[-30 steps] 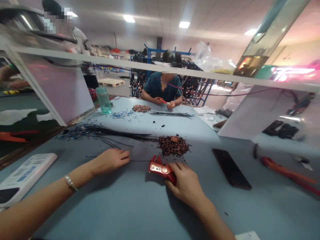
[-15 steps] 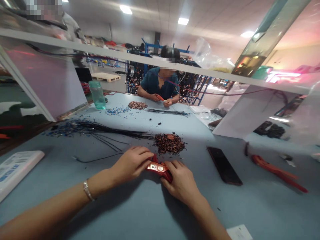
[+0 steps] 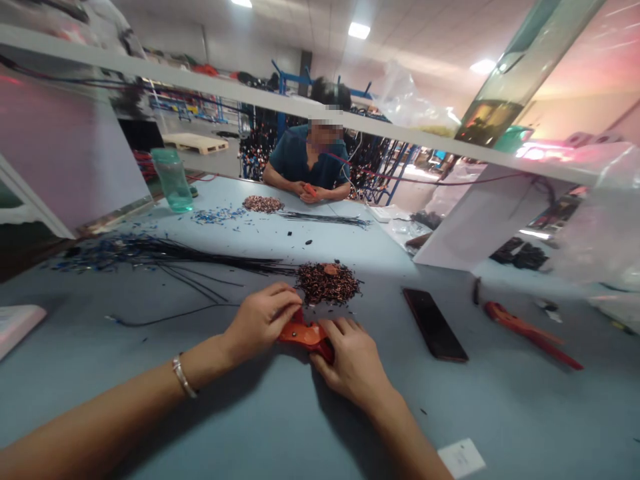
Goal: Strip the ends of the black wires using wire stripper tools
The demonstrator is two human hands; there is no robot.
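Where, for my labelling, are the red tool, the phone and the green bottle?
red tool (image 3: 299, 334), head view, its visible body
phone (image 3: 434, 324), head view, screen middle
green bottle (image 3: 173, 183), head view, side wall

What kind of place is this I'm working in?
Most likely a wire-processing workshop or small factory: a bundle of black wires and a heap of copper bits lie on the table, the right hand grips a red hand tool, and another person works across it.

Bare forearms, no sleeves; a silver bracelet (image 3: 183, 377) circles the left wrist.
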